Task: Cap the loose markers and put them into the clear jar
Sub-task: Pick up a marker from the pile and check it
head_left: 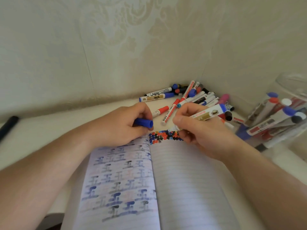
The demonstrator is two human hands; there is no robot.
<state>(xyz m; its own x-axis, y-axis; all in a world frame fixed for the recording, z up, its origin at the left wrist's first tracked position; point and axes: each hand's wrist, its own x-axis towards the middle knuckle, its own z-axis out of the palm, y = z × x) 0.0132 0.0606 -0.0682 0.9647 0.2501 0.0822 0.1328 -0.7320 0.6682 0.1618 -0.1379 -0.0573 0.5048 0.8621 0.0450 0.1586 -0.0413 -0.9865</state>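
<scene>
Right hand [196, 127] pinches uncapped blue marker [207, 113], tip down on notebook [182, 180]; left hand [126, 123] grips blue cap [143, 123] just beside; misaligned capping risks inking fingers; clear jar [285, 113] beyond right grip.

Pale patterned wallpaper [116, 39], white tabletop [49, 127]

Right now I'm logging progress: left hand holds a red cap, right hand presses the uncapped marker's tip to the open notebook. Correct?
Only the colour is wrong: the head view shows the left hand holding a blue plastic cap; the rest stands.
</scene>
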